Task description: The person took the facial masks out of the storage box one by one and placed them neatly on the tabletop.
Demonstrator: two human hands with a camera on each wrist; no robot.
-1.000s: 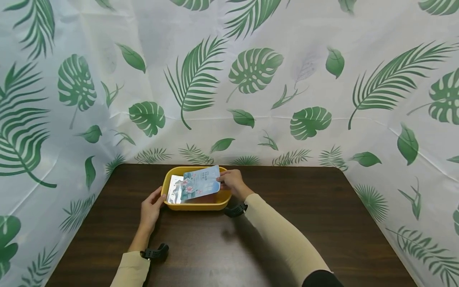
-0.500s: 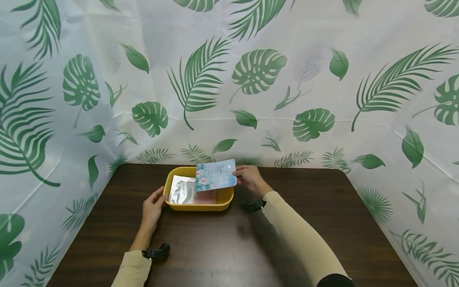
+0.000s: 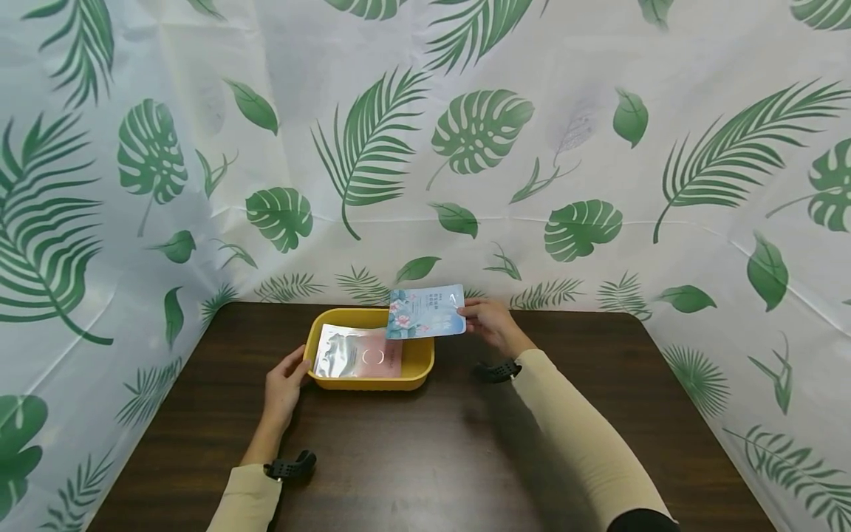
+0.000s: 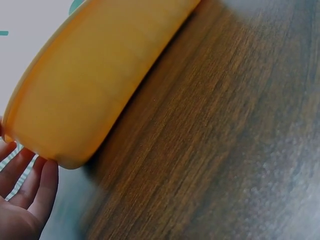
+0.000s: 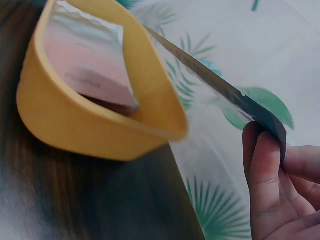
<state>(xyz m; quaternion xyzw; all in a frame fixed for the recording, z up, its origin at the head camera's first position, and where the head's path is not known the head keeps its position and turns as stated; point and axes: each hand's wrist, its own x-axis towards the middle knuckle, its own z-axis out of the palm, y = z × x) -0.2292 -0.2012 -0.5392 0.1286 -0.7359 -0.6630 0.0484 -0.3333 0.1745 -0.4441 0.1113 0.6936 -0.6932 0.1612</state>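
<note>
A white backdrop cloth (image 3: 193,66) printed with green palm fronds and monstera leaves runs along the left side, and a dark wood-grain table (image 3: 392,458) lies in front of it. At the lower left a beige left sleeve (image 3: 244,499) ends at the wrist, where a black wrist strap (image 3: 289,467) is worn. Beyond it the left hand (image 3: 282,388) meets the left end of a yellow oval tray (image 3: 372,384); in the left wrist view its fingers reach out fairly straight and slightly apart, the tips against the outside of the end wall. Whether the thumb grips the rim I cannot tell. The tray stands upright on the table near its far edge. Inside, toward its left and middle, lies a shiny silver-and-pink foil packet (image 3: 359,353); whether it is one packet or two overlapping I cannot tell. Farther right, a light-blue sachet (image 3: 425,312) with pink flowers and small dark lettering is held up, its left part overlapping the tray's far right corner in the head view. The right hand (image 3: 493,326) pinches the sachet's right end between thumb and fingers; in the right wrist view the sachet appears nearly edge-on. Last come a second black strap (image 3: 499,372) and the beige right sleeve (image 3: 592,436), with black fabric (image 3: 641,520) at its lower end.
</note>
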